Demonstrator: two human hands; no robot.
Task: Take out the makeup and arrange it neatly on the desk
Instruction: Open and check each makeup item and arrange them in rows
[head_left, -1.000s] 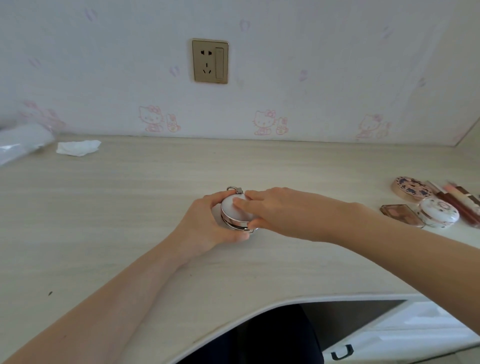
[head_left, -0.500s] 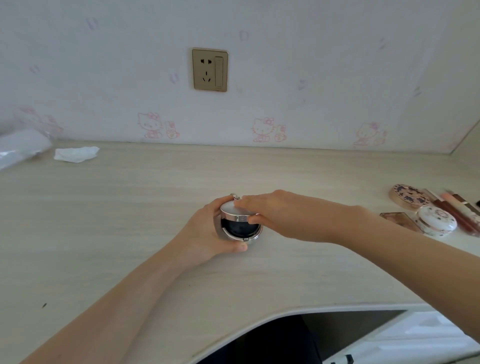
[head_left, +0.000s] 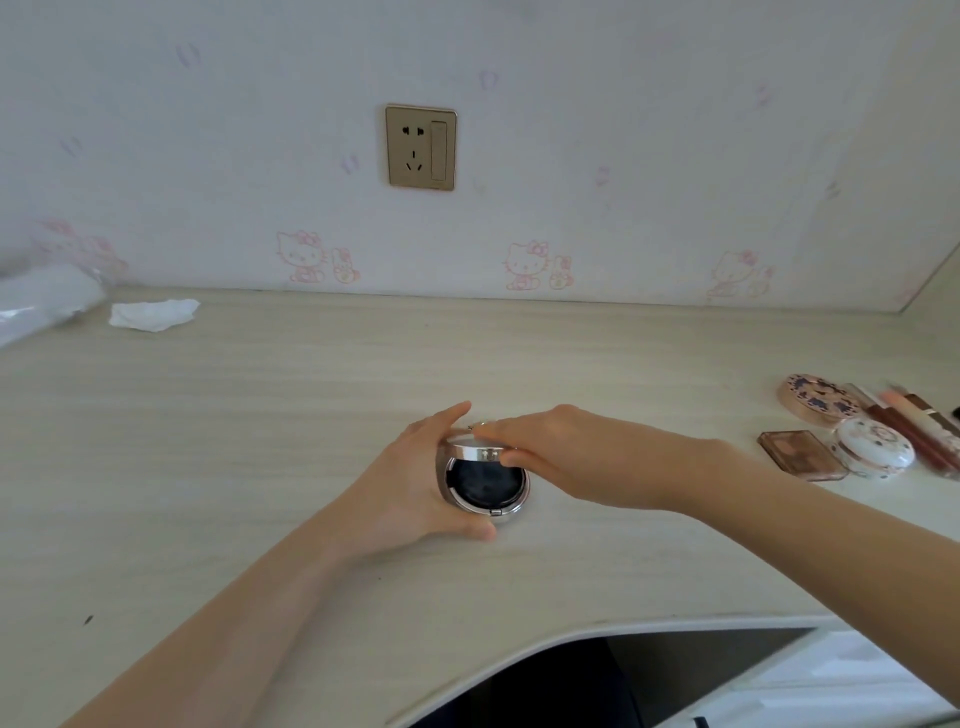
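Note:
A round silver compact (head_left: 485, 486) stands on the pale wooden desk (head_left: 260, 441) at the middle, its lid lifted and a dark inside showing. My left hand (head_left: 410, 493) cups its base from the left, thumb at the front edge. My right hand (head_left: 561, 452) pinches the raised lid from the right. More makeup lies at the right edge: a patterned round compact (head_left: 818, 399), a white round compact (head_left: 874, 453), a brown square palette (head_left: 800, 453) and several lip tubes (head_left: 914, 428).
A crumpled white tissue (head_left: 153, 314) and a clear plastic bag (head_left: 44, 301) lie at the back left. A wall socket (head_left: 421, 147) sits above the desk. The desk's front edge curves inward, with a white drawer (head_left: 810, 691) below right.
The compact was closed under both hands a second ago. My right hand has since lifted the lid, exposing the dark inside; my left hand still holds the base.

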